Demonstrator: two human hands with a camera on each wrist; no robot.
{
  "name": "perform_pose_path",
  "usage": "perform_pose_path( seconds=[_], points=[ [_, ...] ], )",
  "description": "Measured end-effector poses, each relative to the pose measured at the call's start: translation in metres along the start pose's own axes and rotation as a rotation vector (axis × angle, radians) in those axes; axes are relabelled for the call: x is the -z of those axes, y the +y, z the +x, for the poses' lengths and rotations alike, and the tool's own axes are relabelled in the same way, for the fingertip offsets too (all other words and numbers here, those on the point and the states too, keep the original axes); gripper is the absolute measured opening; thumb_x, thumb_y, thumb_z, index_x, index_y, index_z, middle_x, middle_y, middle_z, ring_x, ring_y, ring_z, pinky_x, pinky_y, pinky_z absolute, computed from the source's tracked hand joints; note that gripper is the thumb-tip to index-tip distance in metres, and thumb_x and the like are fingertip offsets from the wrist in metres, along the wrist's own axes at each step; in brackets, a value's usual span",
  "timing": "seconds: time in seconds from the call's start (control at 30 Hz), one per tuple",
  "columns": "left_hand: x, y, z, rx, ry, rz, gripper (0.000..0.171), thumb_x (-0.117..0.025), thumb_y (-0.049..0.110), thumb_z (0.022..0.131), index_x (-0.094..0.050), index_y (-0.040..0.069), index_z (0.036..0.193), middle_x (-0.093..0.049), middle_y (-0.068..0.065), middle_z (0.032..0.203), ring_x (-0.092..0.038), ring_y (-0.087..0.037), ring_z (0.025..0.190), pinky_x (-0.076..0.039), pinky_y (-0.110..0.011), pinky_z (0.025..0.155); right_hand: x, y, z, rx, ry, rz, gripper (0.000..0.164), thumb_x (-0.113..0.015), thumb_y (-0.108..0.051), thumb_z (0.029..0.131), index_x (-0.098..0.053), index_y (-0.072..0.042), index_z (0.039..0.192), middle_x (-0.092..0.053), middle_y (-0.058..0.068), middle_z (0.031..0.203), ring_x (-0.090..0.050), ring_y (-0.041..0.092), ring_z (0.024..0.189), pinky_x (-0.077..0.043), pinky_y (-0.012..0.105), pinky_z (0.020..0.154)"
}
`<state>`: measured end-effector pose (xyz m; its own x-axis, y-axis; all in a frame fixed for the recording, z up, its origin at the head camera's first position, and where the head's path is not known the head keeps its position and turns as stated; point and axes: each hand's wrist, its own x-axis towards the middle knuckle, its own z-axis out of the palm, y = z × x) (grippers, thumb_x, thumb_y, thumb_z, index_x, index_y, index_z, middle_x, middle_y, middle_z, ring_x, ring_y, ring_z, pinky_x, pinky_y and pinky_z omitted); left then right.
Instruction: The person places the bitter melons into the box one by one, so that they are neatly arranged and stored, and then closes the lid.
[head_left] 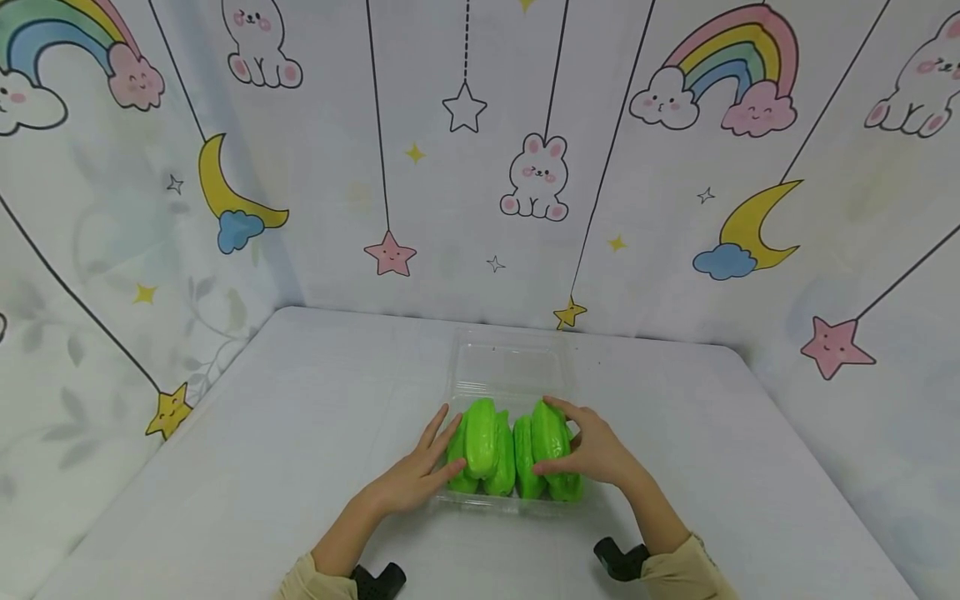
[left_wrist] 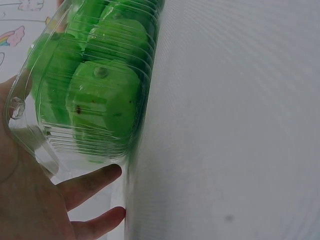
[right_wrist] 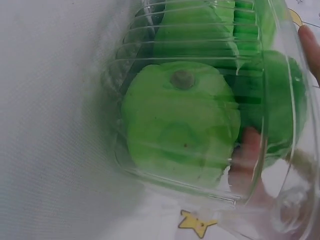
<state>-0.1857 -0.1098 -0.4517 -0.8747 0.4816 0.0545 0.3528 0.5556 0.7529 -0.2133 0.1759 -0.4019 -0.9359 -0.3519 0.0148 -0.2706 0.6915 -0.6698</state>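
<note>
Several glossy bright-green, ribbed, fruit-like pieces [head_left: 481,437] fill a clear plastic clamshell box [head_left: 517,507], some lying on top of others. At the right side, my right hand [head_left: 600,450] holds an upper green piece [head_left: 551,433] lengthwise between thumb and fingers. One of its fingertips [right_wrist: 250,142] shows through the clear wall in the right wrist view. My left hand [head_left: 408,479] lies by the box's left side, fingers spread and fairly straight, thumb near the left upper piece. In the left wrist view, two fingers [left_wrist: 92,186] extend past the box's end.
The box's clear lid [head_left: 510,362] is folded back, away from me. A white-covered table [head_left: 337,375] surrounds the box. Behind the table hangs a patterned cloth [head_left: 322,167]. Black wrist-worn devices [head_left: 621,558] sit at both cuffs.
</note>
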Motion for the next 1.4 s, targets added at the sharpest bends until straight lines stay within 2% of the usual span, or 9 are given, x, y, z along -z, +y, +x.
perform_pose_path(
  seconds=[0.3, 0.5, 0.73, 0.87, 1.0, 1.2, 1.3, 1.4],
  points=[
    [-0.001, -0.002, 0.001, -0.009, 0.008, -0.003, 0.066, -0.038, 0.044, 0.097, -0.004, 0.022, 0.148, 0.011, -0.006, 0.152, -0.02, -0.04, 0.132, -0.032, -0.061, 0.093, 0.002, 0.002, -0.001, 0.0, 0.024, 0.009, 0.093, -0.084, -0.04, 0.06, -0.041, -0.014, 0.138, -0.045, 0.021, 0.126, -0.055, 0.016, 0.073, -0.047, 0.028, 0.062],
    [-0.002, -0.003, 0.002, -0.018, 0.008, -0.008, 0.066, -0.038, 0.044, 0.097, -0.003, 0.021, 0.148, 0.011, -0.007, 0.152, -0.018, -0.04, 0.133, -0.031, -0.061, 0.094, 0.005, 0.002, -0.003, 0.012, 0.031, 0.021, 0.092, -0.085, -0.039, 0.06, -0.042, -0.013, 0.138, -0.044, 0.023, 0.126, -0.057, 0.017, 0.074, -0.048, 0.029, 0.062],
    [-0.001, -0.002, 0.003, -0.008, 0.012, -0.016, 0.064, -0.035, 0.044, 0.098, -0.003, 0.022, 0.148, 0.011, -0.004, 0.152, -0.015, -0.038, 0.134, -0.03, -0.061, 0.095, 0.011, 0.003, -0.004, -0.017, 0.047, 0.025, 0.092, -0.084, -0.04, 0.06, -0.041, -0.018, 0.138, -0.043, 0.024, 0.128, -0.059, 0.016, 0.076, -0.048, 0.029, 0.062],
    [0.0, -0.003, 0.003, -0.002, 0.022, -0.01, 0.063, -0.034, 0.044, 0.098, -0.003, 0.023, 0.148, 0.009, -0.002, 0.153, -0.014, -0.035, 0.135, -0.028, -0.061, 0.096, 0.016, 0.005, -0.004, -0.034, 0.07, 0.042, 0.091, -0.084, -0.041, 0.061, -0.04, -0.021, 0.138, -0.045, 0.018, 0.128, -0.058, 0.017, 0.078, -0.048, 0.031, 0.063],
    [0.004, -0.004, 0.003, 0.01, 0.041, -0.008, 0.062, -0.036, 0.042, 0.098, -0.004, 0.025, 0.148, 0.007, 0.0, 0.153, -0.014, -0.033, 0.136, -0.027, -0.06, 0.097, 0.021, 0.009, -0.003, -0.038, 0.098, 0.048, 0.087, -0.082, -0.04, 0.064, -0.041, -0.022, 0.138, -0.047, 0.015, 0.127, -0.058, 0.017, 0.08, -0.048, 0.03, 0.062],
    [0.014, -0.003, 0.004, 0.025, 0.054, -0.005, 0.061, -0.037, 0.044, 0.097, -0.006, 0.029, 0.148, 0.008, 0.003, 0.152, -0.01, -0.032, 0.137, -0.024, -0.061, 0.098, 0.03, 0.018, 0.0, -0.032, 0.146, 0.04, 0.084, -0.081, -0.038, 0.067, -0.041, -0.016, 0.138, -0.048, 0.017, 0.125, -0.059, 0.025, 0.085, -0.049, 0.03, 0.061],
    [0.021, -0.004, 0.008, 0.043, 0.079, 0.019, 0.059, -0.037, 0.044, 0.097, -0.011, 0.028, 0.148, 0.007, 0.0, 0.153, -0.013, -0.034, 0.136, -0.025, -0.063, 0.097, 0.034, 0.026, 0.003, -0.048, 0.172, 0.042, 0.08, -0.079, -0.039, 0.069, -0.043, -0.015, 0.136, -0.049, 0.017, 0.125, -0.058, 0.028, 0.089, -0.049, 0.031, 0.062],
    [0.028, -0.007, 0.016, 0.052, 0.123, 0.031, 0.058, -0.039, 0.041, 0.097, -0.016, 0.023, 0.148, 0.0, -0.006, 0.153, -0.015, -0.036, 0.135, -0.023, -0.064, 0.097, 0.037, 0.035, 0.009, -0.068, 0.199, 0.043, 0.074, -0.076, -0.042, 0.072, -0.045, -0.016, 0.135, -0.05, 0.016, 0.125, -0.056, 0.029, 0.094, -0.049, 0.032, 0.065]
  ],
)
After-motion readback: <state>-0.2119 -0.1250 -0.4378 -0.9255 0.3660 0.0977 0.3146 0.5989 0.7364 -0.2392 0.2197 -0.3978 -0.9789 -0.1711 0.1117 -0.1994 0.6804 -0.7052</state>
